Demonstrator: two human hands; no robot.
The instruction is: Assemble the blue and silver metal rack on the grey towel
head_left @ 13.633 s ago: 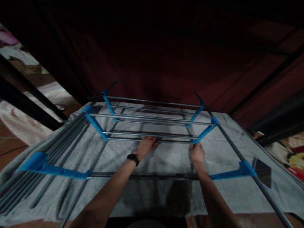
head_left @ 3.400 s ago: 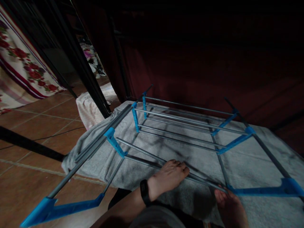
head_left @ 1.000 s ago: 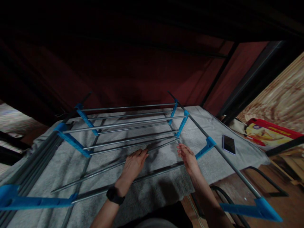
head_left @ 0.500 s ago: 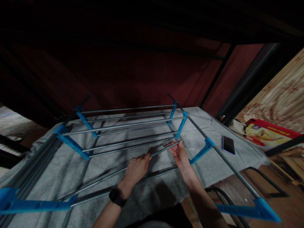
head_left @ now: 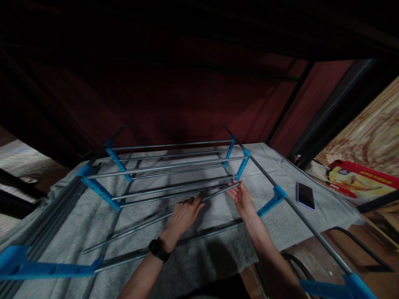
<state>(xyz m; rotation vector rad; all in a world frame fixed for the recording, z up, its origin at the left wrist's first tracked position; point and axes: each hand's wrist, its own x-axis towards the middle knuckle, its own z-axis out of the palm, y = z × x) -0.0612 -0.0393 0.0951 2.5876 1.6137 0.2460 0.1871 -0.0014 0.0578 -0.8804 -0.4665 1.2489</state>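
Note:
A loose grey metal tube [head_left: 134,229] slants across the front of a half-built rack. My left hand [head_left: 184,212], with a dark watch on the wrist, is closed over the tube's middle. At its right end, my right hand [head_left: 241,197] grips it between thumb and fingers. Just behind that hand stands a blue plastic bracket [head_left: 242,167], which carries crossbars. Another blue bracket [head_left: 272,201] is to the right of my right hand. At the left, one more blue bracket [head_left: 100,189] holds the other ends of the crossbars. A lower tube [head_left: 212,231] runs beneath my wrists.
A grey cloth [head_left: 280,236] covers the surface under the rack. Several spare tubes [head_left: 46,218] lie together at the left. A phone [head_left: 305,195] rests on the cloth at the right, near a red and yellow box [head_left: 361,180]. A dark red curtain [head_left: 174,99] hangs behind.
The loose tube's left end has come up off the front left bracket and now shows free above it. Both hands keep hold of the tube. The whole view has shifted slightly.

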